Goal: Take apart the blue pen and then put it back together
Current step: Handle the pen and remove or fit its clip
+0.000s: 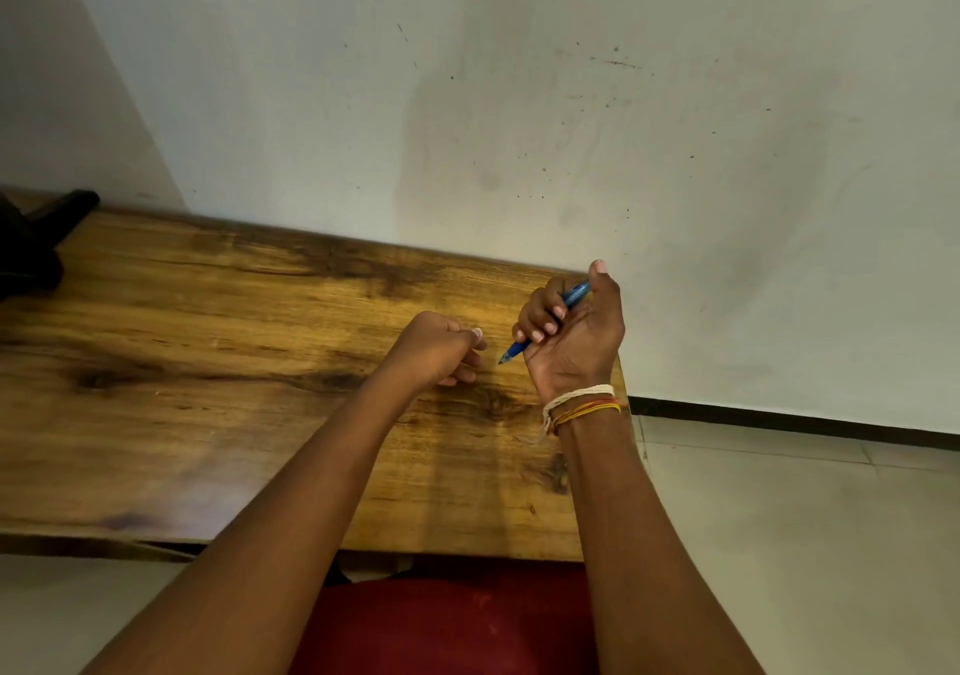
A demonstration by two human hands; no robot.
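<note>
The right hand [569, 334] is wrapped around the slim blue plastic pen [545, 323], fingers curled tight on the barrel, thumb up past the far end, the tip poking out low on the left and aimed down at the worn wooden bench [208, 362]. The pen looks whole from here. The left hand [441, 355] sits just left of that tip, loosely curled, holding nothing I can make out, close but not touching. Now, to open it cleanly, I'd say the left fingers should pinch the tip section, the right should hold the barrel steady, and the twist should happen low over the bench so any small part drops somewhere findable.
</note>
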